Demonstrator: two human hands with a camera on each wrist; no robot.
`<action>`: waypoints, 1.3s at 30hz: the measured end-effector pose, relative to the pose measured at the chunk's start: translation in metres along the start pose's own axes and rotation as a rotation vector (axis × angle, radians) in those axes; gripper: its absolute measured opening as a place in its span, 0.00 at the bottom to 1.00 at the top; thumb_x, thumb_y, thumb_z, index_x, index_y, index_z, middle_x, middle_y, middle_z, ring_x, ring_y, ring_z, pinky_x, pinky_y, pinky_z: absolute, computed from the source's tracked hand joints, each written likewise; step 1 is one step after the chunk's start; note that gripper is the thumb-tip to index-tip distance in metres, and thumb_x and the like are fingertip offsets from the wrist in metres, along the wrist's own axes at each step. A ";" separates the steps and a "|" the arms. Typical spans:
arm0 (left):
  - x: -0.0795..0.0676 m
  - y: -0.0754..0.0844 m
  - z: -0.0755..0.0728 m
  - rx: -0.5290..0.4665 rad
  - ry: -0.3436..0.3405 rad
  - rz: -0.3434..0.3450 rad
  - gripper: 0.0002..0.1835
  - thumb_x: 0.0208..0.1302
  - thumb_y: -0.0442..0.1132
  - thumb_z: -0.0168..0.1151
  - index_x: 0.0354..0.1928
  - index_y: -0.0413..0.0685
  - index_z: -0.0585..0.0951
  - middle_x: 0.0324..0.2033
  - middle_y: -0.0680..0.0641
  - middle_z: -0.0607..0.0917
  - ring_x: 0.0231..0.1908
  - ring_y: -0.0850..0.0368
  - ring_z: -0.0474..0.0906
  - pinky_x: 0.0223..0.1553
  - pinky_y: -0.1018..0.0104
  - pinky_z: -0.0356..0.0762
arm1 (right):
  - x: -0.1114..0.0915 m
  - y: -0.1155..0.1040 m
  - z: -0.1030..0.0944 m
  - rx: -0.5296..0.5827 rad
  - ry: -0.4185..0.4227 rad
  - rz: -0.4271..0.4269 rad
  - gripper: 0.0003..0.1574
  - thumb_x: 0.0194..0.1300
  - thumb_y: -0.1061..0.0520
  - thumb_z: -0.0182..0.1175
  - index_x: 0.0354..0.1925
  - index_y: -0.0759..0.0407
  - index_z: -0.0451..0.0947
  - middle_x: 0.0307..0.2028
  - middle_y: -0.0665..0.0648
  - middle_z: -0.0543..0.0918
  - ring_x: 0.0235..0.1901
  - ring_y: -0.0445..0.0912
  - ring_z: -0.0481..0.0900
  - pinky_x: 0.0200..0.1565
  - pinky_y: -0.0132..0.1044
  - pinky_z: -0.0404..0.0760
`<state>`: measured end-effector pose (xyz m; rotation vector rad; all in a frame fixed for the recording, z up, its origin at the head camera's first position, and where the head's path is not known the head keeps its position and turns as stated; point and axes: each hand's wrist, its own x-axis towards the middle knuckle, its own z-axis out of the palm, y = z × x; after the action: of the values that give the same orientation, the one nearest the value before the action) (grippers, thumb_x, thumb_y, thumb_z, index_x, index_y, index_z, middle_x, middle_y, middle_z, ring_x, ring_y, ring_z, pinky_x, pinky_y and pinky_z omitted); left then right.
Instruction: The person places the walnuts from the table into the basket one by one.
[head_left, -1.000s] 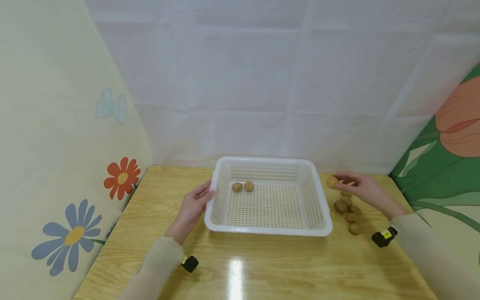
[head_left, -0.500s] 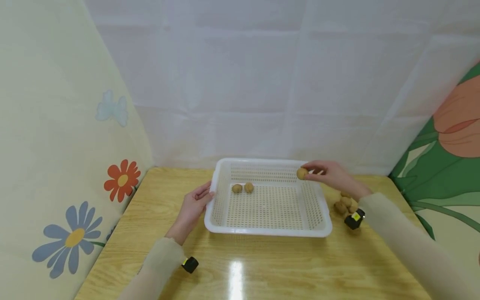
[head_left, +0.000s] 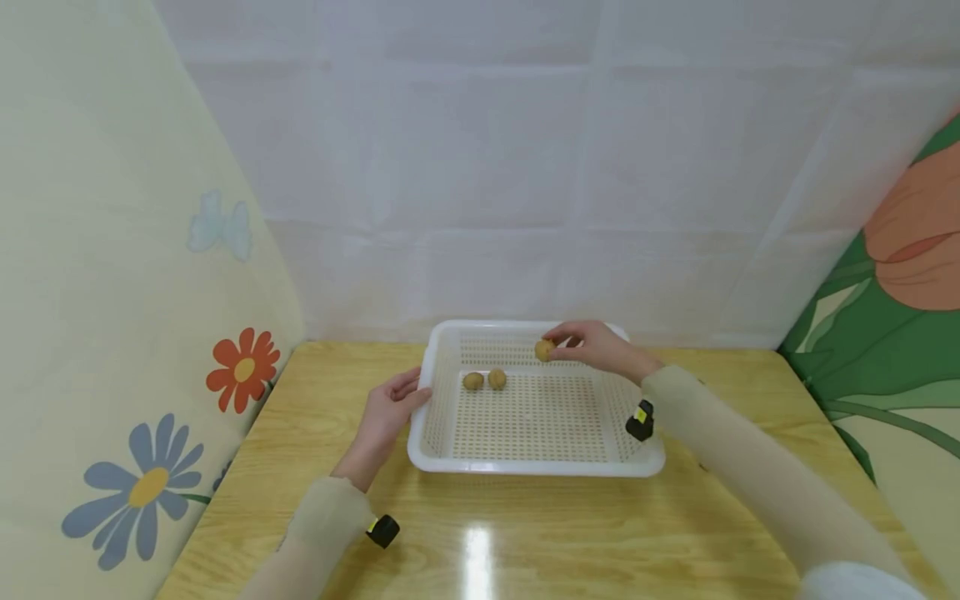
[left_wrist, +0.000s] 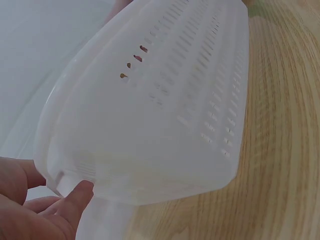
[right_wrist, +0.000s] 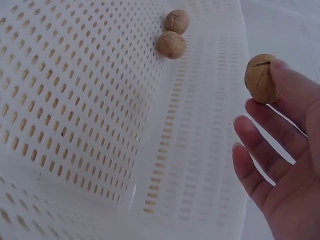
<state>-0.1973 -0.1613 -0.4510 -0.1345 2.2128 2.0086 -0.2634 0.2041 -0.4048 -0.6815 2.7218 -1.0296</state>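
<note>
A white perforated plastic basket (head_left: 536, 467) stands on the wooden table. My left hand (head_left: 384, 421) grips its left rim, the thumb over the edge and the fingers outside; the left wrist view shows these fingers (left_wrist: 75, 200) against the basket's end. Over the back part of the basket, my right hand (head_left: 597, 344) pinches a walnut (right_wrist: 261, 79) between thumb and index finger, with the other fingers loosely spread. Below it, two walnuts, one on the left (head_left: 472, 381) and one beside it (head_left: 497, 379), lie close together on the basket floor near the back left.
The wooden table (head_left: 330, 367) meets a white cloth backdrop (head_left: 480, 167) behind the basket. Flower-printed panels flank both sides. My right sleeve (head_left: 742, 450) crosses the table's right side and hides the area beneath it.
My right hand has carried the walnut leftward from the right of the basket to above its inside. The right sleeve now covers the walnut pile on the table. My left hand stays put.
</note>
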 end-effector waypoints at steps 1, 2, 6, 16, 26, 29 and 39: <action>0.000 0.000 0.000 0.000 0.001 -0.001 0.28 0.74 0.34 0.63 0.73 0.37 0.71 0.65 0.32 0.79 0.53 0.53 0.83 0.44 0.73 0.84 | 0.004 0.000 0.005 0.005 -0.005 -0.001 0.26 0.72 0.51 0.68 0.62 0.61 0.82 0.52 0.60 0.88 0.45 0.49 0.84 0.48 0.44 0.84; 0.000 -0.001 0.000 -0.002 0.001 -0.001 0.28 0.74 0.34 0.63 0.73 0.37 0.71 0.65 0.31 0.79 0.53 0.53 0.83 0.44 0.73 0.84 | 0.008 0.001 0.009 0.005 -0.008 -0.003 0.25 0.72 0.51 0.67 0.62 0.62 0.82 0.52 0.60 0.88 0.45 0.49 0.85 0.48 0.44 0.85; -0.002 -0.003 0.002 -0.009 0.002 0.003 0.28 0.75 0.33 0.62 0.73 0.37 0.71 0.65 0.31 0.79 0.53 0.52 0.83 0.44 0.72 0.85 | 0.020 0.007 0.029 0.030 -0.021 0.019 0.25 0.72 0.52 0.68 0.62 0.62 0.82 0.52 0.59 0.88 0.48 0.50 0.85 0.53 0.46 0.84; -0.004 -0.006 0.006 -0.023 0.001 -0.003 0.27 0.75 0.34 0.62 0.73 0.37 0.72 0.65 0.31 0.79 0.53 0.54 0.84 0.44 0.72 0.84 | 0.034 0.010 0.062 0.027 -0.038 0.037 0.20 0.67 0.57 0.71 0.53 0.67 0.85 0.47 0.60 0.90 0.50 0.53 0.86 0.54 0.46 0.85; -0.004 -0.006 0.008 -0.022 -0.007 -0.005 0.28 0.76 0.35 0.62 0.74 0.39 0.71 0.66 0.32 0.79 0.56 0.51 0.83 0.48 0.69 0.86 | 0.037 0.013 0.081 0.004 -0.059 0.115 0.20 0.65 0.55 0.74 0.53 0.63 0.85 0.47 0.57 0.89 0.51 0.52 0.85 0.58 0.47 0.83; -0.004 -0.006 0.008 -0.019 -0.004 -0.019 0.28 0.76 0.36 0.63 0.74 0.40 0.71 0.66 0.33 0.79 0.56 0.50 0.83 0.49 0.67 0.86 | 0.039 0.010 0.081 0.000 -0.055 0.138 0.21 0.65 0.55 0.73 0.54 0.62 0.85 0.47 0.57 0.89 0.50 0.52 0.84 0.57 0.47 0.83; -0.001 -0.003 0.003 -0.016 0.000 -0.031 0.29 0.76 0.37 0.62 0.75 0.42 0.70 0.67 0.35 0.79 0.57 0.50 0.83 0.49 0.68 0.86 | 0.037 0.007 0.074 -0.016 -0.045 0.106 0.18 0.70 0.56 0.70 0.54 0.63 0.84 0.46 0.57 0.88 0.48 0.50 0.84 0.54 0.45 0.84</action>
<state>-0.1952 -0.1592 -0.4543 -0.1695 2.1812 2.0106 -0.2766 0.1483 -0.4648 -0.5487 2.6978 -0.9575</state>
